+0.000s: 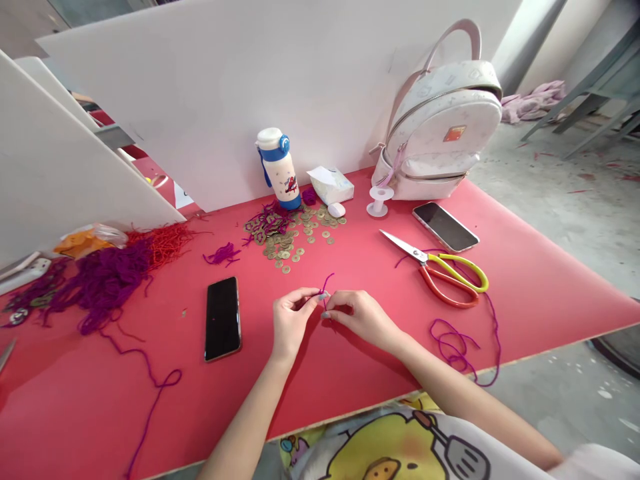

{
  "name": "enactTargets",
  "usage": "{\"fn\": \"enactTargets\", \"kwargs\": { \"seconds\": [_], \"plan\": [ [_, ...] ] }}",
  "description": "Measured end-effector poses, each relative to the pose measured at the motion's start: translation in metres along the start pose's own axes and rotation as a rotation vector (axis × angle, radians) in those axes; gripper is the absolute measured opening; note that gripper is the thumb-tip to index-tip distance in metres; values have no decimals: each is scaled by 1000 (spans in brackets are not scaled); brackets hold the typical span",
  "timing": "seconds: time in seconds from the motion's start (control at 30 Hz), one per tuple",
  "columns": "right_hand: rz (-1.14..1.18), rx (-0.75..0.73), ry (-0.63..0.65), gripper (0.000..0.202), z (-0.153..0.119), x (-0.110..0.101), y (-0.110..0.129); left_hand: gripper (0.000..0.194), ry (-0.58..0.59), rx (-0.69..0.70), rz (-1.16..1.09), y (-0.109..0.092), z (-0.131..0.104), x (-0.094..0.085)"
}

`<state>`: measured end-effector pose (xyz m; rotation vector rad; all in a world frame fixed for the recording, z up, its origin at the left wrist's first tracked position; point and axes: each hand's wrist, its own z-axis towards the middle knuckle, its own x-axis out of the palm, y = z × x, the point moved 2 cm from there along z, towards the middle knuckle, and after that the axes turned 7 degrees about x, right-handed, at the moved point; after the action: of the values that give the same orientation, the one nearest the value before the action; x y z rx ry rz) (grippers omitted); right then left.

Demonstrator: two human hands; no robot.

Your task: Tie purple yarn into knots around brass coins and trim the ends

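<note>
Over the middle of the red table, my left hand (296,318) and my right hand (359,315) meet fingertip to fingertip. Between them runs a short piece of purple yarn (327,281), its loose end sticking up above the fingers. Thumb and forefinger of each hand pinch it; whether a small coin is held there too is hidden by the fingers. Beyond the hands lie several brass-coloured coins with holes (283,247), some with purple yarn tied on. Scissors (440,270) with one red and one yellow handle lie partly open to the right.
A dark phone (223,319) lies left of my hands, another phone (446,227) at the right. Behind stand a bottle (281,170), a tissue box (334,187), a white spool (380,201) and a backpack (435,133). Purple yarn (107,280) and red yarn (163,243) are heaped left.
</note>
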<state>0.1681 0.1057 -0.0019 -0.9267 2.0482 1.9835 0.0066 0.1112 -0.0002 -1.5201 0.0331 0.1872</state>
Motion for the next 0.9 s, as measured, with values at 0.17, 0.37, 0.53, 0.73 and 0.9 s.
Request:
{"fn": "enactTargets", "kwargs": {
  "seconds": [0.17,0.37,0.53,0.73,0.9],
  "plan": [
    [-177,4,20,9,-1,2,1,13,22,-16,-72,-2,-1,-1],
    [-149,-8,4,11,-1,1,-2,10,132,-5,-221,-4,1,1],
    [-95,3,-187,15,0,-4,-5,9,116,14,-86,-4,1,2],
    [45,-59,-194,25,0,-6,-1,8,219,41,0,-5,-4,8],
    [190,-80,-184,27,0,-9,3,6,255,64,19,-6,-5,10]
  ]
}}
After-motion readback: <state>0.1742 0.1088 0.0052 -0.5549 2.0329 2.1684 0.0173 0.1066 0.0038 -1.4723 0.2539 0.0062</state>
